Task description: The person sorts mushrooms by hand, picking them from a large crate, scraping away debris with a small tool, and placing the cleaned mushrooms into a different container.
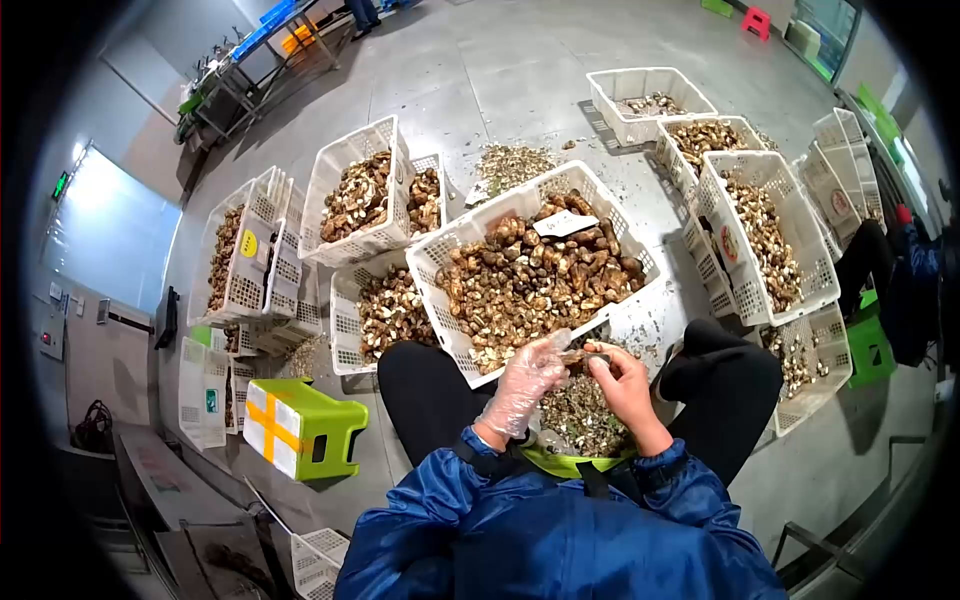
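Note:
Over my lap, my left hand (530, 380), in a clear plastic glove, is closed with its fingertips on a small brown mushroom (576, 361). My bare right hand (624, 388) meets it from the other side, thumb and fingers pinched at the mushroom's end. Whether those fingers also hold a small tool is hidden. Below both hands lies a heap of dirty trimmings (582, 418), bordered by a green edge (560, 464) near my waist. Just ahead, a tilted white crate (632, 243) is full of brown mushrooms (530, 270), with a white paper slip (565, 223) on top.
More white crates with mushrooms stand at left (345, 240) and right (745, 250). A green stool (335, 430) with a taped white box (272, 428) is at lower left. Scraps (512, 165) litter the floor ahead. Another person's dark sleeve (915, 290) shows at far right.

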`<state>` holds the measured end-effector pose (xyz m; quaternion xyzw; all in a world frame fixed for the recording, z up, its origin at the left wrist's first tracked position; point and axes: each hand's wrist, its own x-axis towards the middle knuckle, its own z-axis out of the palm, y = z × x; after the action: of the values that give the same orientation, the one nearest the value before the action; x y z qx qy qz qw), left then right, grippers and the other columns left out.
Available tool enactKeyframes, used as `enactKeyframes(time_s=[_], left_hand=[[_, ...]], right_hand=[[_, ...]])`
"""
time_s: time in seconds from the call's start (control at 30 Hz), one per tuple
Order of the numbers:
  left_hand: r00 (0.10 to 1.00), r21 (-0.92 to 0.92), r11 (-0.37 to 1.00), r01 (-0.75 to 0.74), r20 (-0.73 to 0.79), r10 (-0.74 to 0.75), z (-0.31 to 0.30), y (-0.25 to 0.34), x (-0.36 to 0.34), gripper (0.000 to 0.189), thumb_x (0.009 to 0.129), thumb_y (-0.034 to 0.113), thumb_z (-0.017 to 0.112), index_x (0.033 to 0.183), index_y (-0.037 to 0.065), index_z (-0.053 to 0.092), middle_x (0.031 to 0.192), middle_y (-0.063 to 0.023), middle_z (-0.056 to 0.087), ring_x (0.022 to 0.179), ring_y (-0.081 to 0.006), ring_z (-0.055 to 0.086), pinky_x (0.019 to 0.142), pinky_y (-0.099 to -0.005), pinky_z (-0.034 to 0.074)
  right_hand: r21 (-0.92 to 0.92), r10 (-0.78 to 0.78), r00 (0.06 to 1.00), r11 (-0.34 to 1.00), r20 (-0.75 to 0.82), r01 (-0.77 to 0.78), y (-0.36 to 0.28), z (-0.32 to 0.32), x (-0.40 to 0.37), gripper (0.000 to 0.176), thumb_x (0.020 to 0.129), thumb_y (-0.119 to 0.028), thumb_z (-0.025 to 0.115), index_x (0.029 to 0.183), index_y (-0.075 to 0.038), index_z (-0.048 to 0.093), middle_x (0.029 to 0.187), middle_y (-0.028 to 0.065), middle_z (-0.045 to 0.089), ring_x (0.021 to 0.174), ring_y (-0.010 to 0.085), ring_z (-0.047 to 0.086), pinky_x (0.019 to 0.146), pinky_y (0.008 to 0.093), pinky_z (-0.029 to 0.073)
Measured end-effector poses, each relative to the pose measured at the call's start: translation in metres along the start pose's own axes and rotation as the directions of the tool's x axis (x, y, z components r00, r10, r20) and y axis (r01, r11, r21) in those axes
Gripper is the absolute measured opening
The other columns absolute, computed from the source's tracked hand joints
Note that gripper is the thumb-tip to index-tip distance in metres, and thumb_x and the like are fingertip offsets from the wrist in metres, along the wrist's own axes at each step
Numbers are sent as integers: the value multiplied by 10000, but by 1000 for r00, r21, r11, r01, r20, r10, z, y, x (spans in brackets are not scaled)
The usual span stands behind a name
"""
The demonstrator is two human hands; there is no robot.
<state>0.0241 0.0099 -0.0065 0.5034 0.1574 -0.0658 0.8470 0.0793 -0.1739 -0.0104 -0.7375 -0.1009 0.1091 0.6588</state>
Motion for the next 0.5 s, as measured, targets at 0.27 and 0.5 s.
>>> enactKeyframes(time_s=[0.27, 0.5], left_hand=[[993, 388, 917, -94, -33, 116, 20, 4, -12, 136, 974, 151, 647, 959, 16, 659, 789, 55, 589, 733, -39, 528, 674, -216, 453], [997, 259, 963, -71, 21, 68, 10, -5, -15, 233, 994, 191, 642, 1123, -4, 629, 943, -12, 647, 835, -82, 610, 786, -258, 535]], right_hand=[[-95, 16, 1000, 995, 2, -16, -1, -14, -9, 165, 940, -131, 656, 988, 19, 708, 904, 38, 702, 716, 66, 559, 626, 247, 456], [-211, -306, 950, 927, 59, 311, -17, -12, -14, 203, 933, -125, 651, 1023, 52, 690, 1020, 98, 716, 843, 134, 634, 733, 276, 491]])
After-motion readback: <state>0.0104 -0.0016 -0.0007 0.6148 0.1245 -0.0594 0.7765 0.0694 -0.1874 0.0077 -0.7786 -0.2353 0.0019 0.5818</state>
